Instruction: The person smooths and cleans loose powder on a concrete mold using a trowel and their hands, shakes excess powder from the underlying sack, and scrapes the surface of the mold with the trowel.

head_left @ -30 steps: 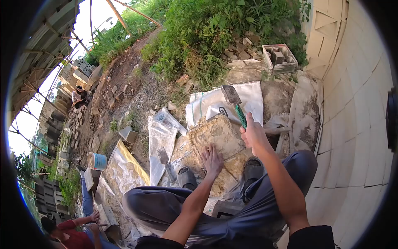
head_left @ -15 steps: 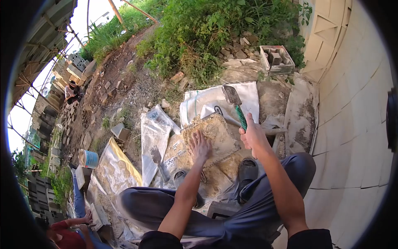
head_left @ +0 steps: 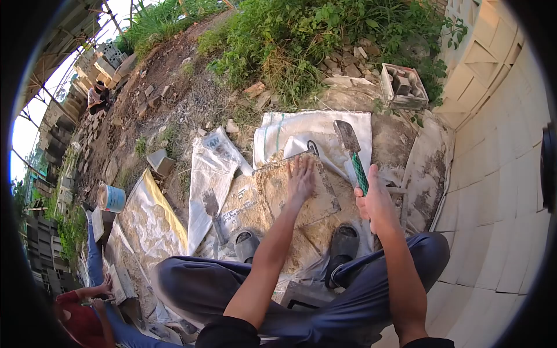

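Note:
My right hand [head_left: 378,203] is wrapped around the green handle of a trowel [head_left: 347,137], its dirt-coated blade pointing up and away from me. My left hand [head_left: 301,180] lies flat, fingers spread, on a square slab-like form [head_left: 322,207] covered with tan sandy material. A dark metal loop [head_left: 313,147] sticks out at the form's far edge. Left of it, a second trowel [head_left: 211,204] with a grey, caked blade rests on the sheeting. Whether the form is a mould or a solid slab I cannot tell.
White sacks [head_left: 214,168] lie spread on the ground. A bucket [head_left: 111,198] and a person in a red shirt [head_left: 87,319] are at left; another person [head_left: 97,97] sits farther back. A crate of rubble [head_left: 404,87] stands by the pale wall [head_left: 487,203].
My left hand has slid from the left part of the form towards its far middle. The trowel stays in my right hand. The view has shifted slightly.

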Tool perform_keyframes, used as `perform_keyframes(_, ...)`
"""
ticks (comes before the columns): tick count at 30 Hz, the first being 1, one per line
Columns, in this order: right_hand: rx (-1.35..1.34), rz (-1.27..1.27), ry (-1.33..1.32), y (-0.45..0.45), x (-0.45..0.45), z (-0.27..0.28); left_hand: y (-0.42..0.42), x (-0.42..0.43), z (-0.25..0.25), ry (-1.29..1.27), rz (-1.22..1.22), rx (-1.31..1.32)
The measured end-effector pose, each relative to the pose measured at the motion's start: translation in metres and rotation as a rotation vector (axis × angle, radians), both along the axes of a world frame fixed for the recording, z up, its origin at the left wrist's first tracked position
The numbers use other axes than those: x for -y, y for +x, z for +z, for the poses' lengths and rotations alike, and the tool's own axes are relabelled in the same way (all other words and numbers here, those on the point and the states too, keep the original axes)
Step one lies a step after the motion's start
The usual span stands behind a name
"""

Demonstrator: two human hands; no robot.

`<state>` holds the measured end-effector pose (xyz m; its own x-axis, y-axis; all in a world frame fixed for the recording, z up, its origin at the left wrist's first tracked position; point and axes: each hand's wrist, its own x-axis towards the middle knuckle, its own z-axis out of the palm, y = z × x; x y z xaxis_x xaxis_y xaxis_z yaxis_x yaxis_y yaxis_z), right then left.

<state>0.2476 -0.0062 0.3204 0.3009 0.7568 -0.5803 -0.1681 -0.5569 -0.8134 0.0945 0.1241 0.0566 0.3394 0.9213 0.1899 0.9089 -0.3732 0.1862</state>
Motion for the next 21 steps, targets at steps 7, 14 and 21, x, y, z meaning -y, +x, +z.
perform_keyframes(7,0.388,0.326,0.082,0.013,-0.005,-0.033,-0.123,0.001,-0.013,-0.026,0.452,0.156)
perform_keyframes(14,0.676,0.405,0.288,0.011,-0.006,-0.062,-0.094,0.01,-0.018,0.036,0.433,0.113)
perform_keyframes(21,0.114,0.12,-0.076,-0.006,-0.014,-0.004,-0.053,-0.005,0.011,-0.112,0.244,0.407)
